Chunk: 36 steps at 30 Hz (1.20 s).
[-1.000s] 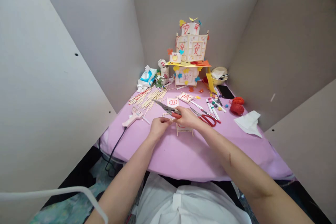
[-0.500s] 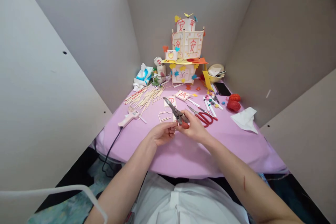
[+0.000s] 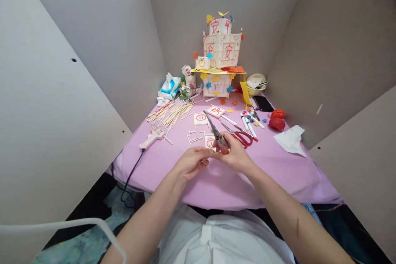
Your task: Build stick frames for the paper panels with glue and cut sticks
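My right hand (image 3: 236, 154) is closed round a pair of pliers (image 3: 220, 137) with dark jaws and red handles; the jaws point away and to the left. My left hand (image 3: 193, 161) pinches something small at the right hand's fingertips, too small to make out. Just beyond the hands lies a white card panel (image 3: 209, 140) with red marking, partly covered by the pliers. Short stick pieces (image 3: 195, 139) are left of it. Two more marked panels, a flat one (image 3: 201, 119) and a tilted stick-framed one (image 3: 215, 110), lie farther back.
A tiered paper-and-stick lantern (image 3: 229, 51) stands at the back. Wooden sticks (image 3: 175, 115) and a corded glue gun (image 3: 151, 138) lie left. Rightward are red-handled scissors (image 3: 244, 139), markers (image 3: 250, 126), red yarn balls (image 3: 276, 123) and a white tissue (image 3: 291, 139). Grey partitions enclose the pink-covered table (image 3: 222, 192).
Both hands have shifted slightly right and down, with the pliers moving right as well. More of the nearest marked panel now shows beside the pliers.
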Each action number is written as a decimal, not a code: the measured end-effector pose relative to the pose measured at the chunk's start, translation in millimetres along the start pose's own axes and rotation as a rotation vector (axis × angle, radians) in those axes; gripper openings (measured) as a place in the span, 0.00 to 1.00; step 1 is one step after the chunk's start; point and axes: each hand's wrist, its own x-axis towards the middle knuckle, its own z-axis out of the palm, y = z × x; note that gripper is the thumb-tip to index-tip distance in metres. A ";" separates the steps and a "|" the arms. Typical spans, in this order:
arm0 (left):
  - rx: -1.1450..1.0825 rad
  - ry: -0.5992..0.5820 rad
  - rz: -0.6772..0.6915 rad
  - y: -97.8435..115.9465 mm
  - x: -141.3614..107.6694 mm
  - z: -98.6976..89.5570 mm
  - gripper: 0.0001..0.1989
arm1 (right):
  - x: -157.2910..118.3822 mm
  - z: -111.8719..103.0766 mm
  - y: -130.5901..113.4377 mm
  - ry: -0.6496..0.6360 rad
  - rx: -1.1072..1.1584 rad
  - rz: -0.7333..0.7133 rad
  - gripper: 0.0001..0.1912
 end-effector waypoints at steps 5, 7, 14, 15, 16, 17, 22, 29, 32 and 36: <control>0.391 0.383 0.365 -2.4 10.2 -7.5 0.08 | -6.2 -3.3 -0.2 0.078 -0.149 0.047 0.24; 0.472 0.515 0.476 -5.6 19.1 -15.3 0.09 | -12.3 -4.4 2.3 0.117 -0.230 0.096 0.23; 0.467 0.539 0.520 -19.6 33.8 -30.6 0.10 | -39.9 1.6 14.2 0.134 -0.552 0.223 0.16; 0.471 0.542 0.531 -20.4 33.6 -30.6 0.10 | -42.4 3.5 15.1 0.131 -0.582 0.226 0.16; 0.474 0.544 0.540 -20.9 33.4 -30.5 0.10 | -44.3 5.4 15.9 0.131 -0.606 0.229 0.15; 0.476 0.546 0.547 -21.2 33.2 -30.5 0.10 | -45.8 7.4 16.6 0.130 -0.625 0.230 0.14; 0.475 0.540 0.559 -22.8 34.8 -34.3 0.11 | -50.6 15.4 19.1 0.111 -0.645 0.236 0.12; 0.418 0.518 0.582 -26.9 41.1 -39.8 0.10 | -52.9 19.7 16.7 0.085 -0.673 0.274 0.10; 0.440 0.558 0.600 -27.4 42.0 -39.9 0.09 | -51.4 21.6 11.9 0.074 -0.733 0.303 0.11; 0.522 0.608 0.637 -26.8 41.2 -40.8 0.08 | -49.2 25.5 6.9 0.063 -0.806 0.330 0.12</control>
